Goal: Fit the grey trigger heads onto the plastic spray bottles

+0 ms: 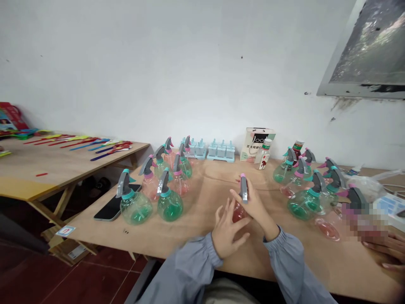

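A spray bottle with a round, clear pinkish body stands on the table in front of me. Its grey sprayer head with a pink tip points away from me. My right hand is closed around the head and neck. Low on the body, my left hand cups the near side with its fingers spread over it. Both hands partly hide the bottle. To the left stands a group of similar bottles, among them a green one and a pink one.
More spray bottles stand at the right, near another person's hand. A phone lies at the left. Light-blue ice-pop moulds, a printed box and a small bottle line the wall. The left table bears colourful plastic strips.
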The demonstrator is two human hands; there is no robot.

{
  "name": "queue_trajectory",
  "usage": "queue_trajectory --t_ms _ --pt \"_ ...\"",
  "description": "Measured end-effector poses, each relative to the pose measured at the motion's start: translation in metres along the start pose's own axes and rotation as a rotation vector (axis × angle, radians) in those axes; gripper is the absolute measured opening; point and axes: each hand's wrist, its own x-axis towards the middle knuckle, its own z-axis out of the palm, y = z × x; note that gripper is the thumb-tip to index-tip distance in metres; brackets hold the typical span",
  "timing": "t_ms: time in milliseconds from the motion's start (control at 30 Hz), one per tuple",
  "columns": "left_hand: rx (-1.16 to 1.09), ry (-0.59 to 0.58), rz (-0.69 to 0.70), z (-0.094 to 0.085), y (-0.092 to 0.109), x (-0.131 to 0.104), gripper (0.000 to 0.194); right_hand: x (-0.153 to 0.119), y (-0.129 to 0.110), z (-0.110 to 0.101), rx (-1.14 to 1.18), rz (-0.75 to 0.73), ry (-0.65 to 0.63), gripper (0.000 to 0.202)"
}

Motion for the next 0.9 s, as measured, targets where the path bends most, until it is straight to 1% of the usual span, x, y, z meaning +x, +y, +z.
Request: queue_trajectory --t_ms 33,67,133,200,233,267,300,333,367,400,433,500,567,700,733,833,900 --pt "-0.028 0.058 -0.057 -0.014 0.002 -0.005 0.031 -0.001 -0.001 0.0 0.01 -0.001 -0.005 0.061" --pt "-0.053 0.156 -0.137 -0.031 0.001 -0.01 0.032 -0.001 -0.002 0.001 0.014 0.001 0.0 0.059" --pt "-0.051 0.447 -0.285 -0.063 -0.01 -0.02 0.04 -0.004 -0.002 0.002 0.01 0.013 0.016 0.058" --pt "0.059 0.777 -0.424 -0.089 -0.034 -0.025 0.042 -0.006 0.0 0.004 0.003 0.021 0.013 0.059" --pt "0.109 0.833 -0.499 -0.096 -0.05 -0.026 0.053 -0.007 0.001 0.006 0.002 0.019 0.01 0.059" --pt "0.164 0.867 -0.577 -0.1 -0.066 -0.027 0.069 -0.008 0.002 0.008 0.005 0.013 0.011 0.058" --pt "0.208 0.875 -0.653 -0.1 -0.082 -0.028 0.084 -0.008 0.003 0.01 0.012 0.007 0.021 0.057" --pt "0.226 0.846 -0.704 -0.096 -0.096 -0.028 0.094 -0.009 0.005 0.012 0.019 0.002 0.043 0.054" --pt "0.221 0.811 -0.724 -0.09 -0.107 -0.029 0.097 -0.01 0.006 0.014 0.025 -0.003 0.071 0.051" --pt "0.206 0.772 -0.72 -0.082 -0.115 -0.03 0.094 -0.01 0.008 0.016 0.031 -0.006 0.097 0.046" --pt "0.19 0.734 -0.707 -0.074 -0.119 -0.031 0.088 -0.01 0.009 0.017 0.037 -0.01 0.119 0.04" --pt "0.186 0.675 -0.687 -0.057 -0.119 -0.033 0.07 -0.01 0.011 0.02 0.053 -0.021 0.141 0.027" --pt "0.212 0.621 -0.686 -0.042 -0.111 -0.034 0.06 -0.009 0.013 0.02 0.066 -0.035 0.119 0.022" --pt "0.197 0.539 -0.616 -0.019 -0.096 -0.031 0.065 -0.006 0.013 0.016 0.054 -0.051 0.031 0.035" --pt "0.188 0.531 -0.603 -0.014 -0.094 -0.031 0.066 -0.006 0.013 0.015 0.052 -0.06 0.023 0.035" --pt "0.167 0.491 -0.589 -0.003 -0.092 -0.03 0.066 -0.006 0.012 0.011 0.055 -0.086 0.043 0.023" --pt "0.146 0.462 -0.574 0.0 -0.093 -0.031 0.064 -0.006 0.012 0.011 0.052 -0.087 0.057 0.023"
